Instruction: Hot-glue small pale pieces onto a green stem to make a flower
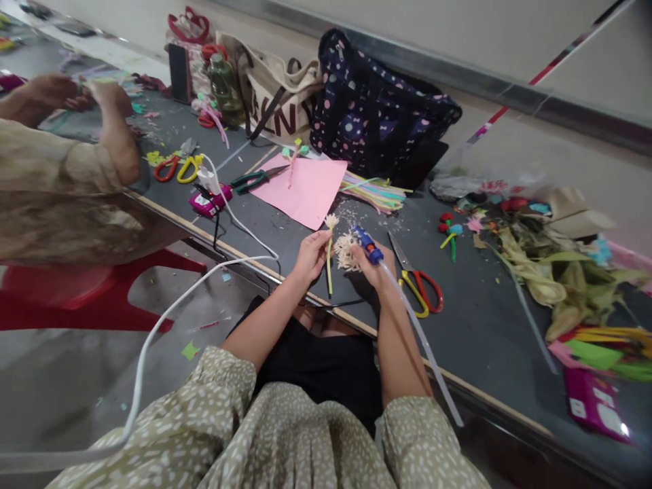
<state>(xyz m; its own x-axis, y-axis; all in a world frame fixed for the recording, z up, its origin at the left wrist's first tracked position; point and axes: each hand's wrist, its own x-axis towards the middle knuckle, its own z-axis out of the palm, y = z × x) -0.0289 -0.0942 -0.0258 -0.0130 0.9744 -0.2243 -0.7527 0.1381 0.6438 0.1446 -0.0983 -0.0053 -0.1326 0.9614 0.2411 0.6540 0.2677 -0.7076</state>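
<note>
Between the fingertips of my left hand is a yellow-green pipe cleaner stem with a small cream flower head at its top. My right hand is closed around a blue hot glue gun, whose long clear glue stick trails out toward me. A fringed cream paper piece is beside the glue gun at my right fingers; whether they pinch it too is unclear. Just right of that hand lie scissors with red and yellow handles.
Ahead are pink paper, dark-handled scissors and a bundle of pipe cleaners. Bags line the wall. A white cable crosses the table edge at left. A co-worker's hands work at far left. Scraps heap at right.
</note>
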